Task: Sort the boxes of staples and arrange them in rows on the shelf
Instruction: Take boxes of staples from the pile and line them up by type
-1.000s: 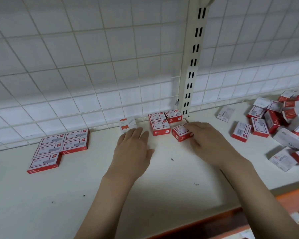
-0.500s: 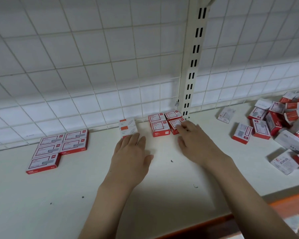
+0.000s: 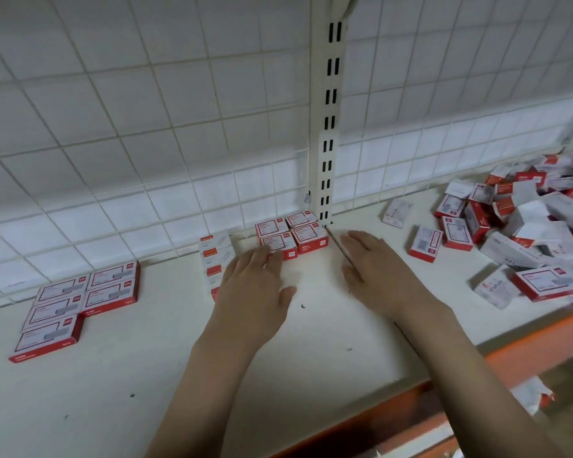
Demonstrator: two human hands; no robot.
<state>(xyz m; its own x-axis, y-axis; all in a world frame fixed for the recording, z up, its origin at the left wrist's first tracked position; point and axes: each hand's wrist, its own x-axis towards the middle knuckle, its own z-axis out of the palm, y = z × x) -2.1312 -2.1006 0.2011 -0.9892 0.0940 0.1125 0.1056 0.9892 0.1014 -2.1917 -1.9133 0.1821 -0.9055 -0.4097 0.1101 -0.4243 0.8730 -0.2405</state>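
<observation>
Left hand (image 3: pixel 252 285) lies flat on the shelf (image 3: pixel 146 375), fingers (image 3: pixel 262 256) straight and close together, tips touching the near-left box of the four-box red block (image 3: pixel 290 234). Right hand (image 3: pixel 374 269) rests just right of that block, fingers relaxed, slightly spread, holding nothing. White-and-orange boxes (image 3: pixel 217 256) sit partly hidden behind the left fingers; the unsorted pile (image 3: pixel 523 219) lies well right. Risk: a sideways nudge could skew the squared block or mix it with the white-and-orange boxes.

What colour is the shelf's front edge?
Orange, on the shelf's front edge, seen in the head view.
</observation>
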